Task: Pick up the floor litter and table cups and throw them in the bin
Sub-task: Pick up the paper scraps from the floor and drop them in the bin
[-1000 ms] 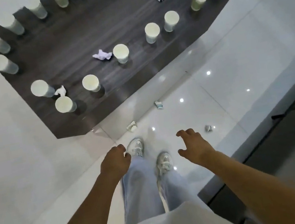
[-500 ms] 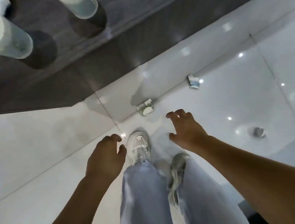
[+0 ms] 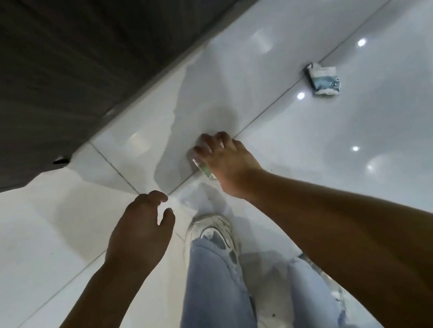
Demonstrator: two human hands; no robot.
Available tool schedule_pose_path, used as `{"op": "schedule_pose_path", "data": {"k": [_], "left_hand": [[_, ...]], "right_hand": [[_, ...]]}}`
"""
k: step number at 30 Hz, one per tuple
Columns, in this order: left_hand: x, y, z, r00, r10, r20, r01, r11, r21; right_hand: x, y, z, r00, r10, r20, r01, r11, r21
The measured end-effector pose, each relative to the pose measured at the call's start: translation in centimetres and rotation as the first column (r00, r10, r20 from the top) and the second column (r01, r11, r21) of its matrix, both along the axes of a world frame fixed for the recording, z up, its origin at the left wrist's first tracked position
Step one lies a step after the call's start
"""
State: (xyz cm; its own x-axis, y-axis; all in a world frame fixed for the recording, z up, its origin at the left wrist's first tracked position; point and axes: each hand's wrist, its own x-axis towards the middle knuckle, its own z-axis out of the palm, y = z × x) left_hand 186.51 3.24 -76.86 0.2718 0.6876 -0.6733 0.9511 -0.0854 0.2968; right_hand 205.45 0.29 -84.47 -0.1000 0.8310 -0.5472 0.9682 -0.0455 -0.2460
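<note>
Crushed cup (image 3: 203, 167) on the floor (image 3: 310, 161) near the worktop (image 3: 49, 77) edge, under the right hand (image 3: 226, 162), fingers curled round it. Best pinched firmly before lifting, to avoid slipping on glossy tile. Left hand (image 3: 140, 229) hovering nearer, relaxed, holding nothing. More litter (image 3: 324, 82) far right.

One crushed cup (image 3: 202, 166) lies on the floor under curled fingers; another (image 3: 323, 82) lies well apart.
</note>
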Motion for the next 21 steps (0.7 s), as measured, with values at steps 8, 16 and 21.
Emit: {"op": "schedule_pose_path", "data": {"k": [8,16,21], "left_hand": [[4.9,0.7,-0.8,0.991,-0.120,0.058,0.121,0.993,-0.014],[11.0,0.1,2.6,0.933,-0.346,0.101,0.351,0.935,-0.040],[13.8,-0.1,3.1,0.901,-0.380,0.211,0.394,0.919,-0.027]], "right_hand": [[2.1,-3.0,1.2,0.984,-0.126,-0.127,0.127,0.992,0.002],[5.1,-4.7,8.1,0.965,-0.196,-0.176,0.209,0.976,0.058],[7.1,-5.0,9.9,0.963,-0.199,-0.183,0.219,0.971,0.099]]}}
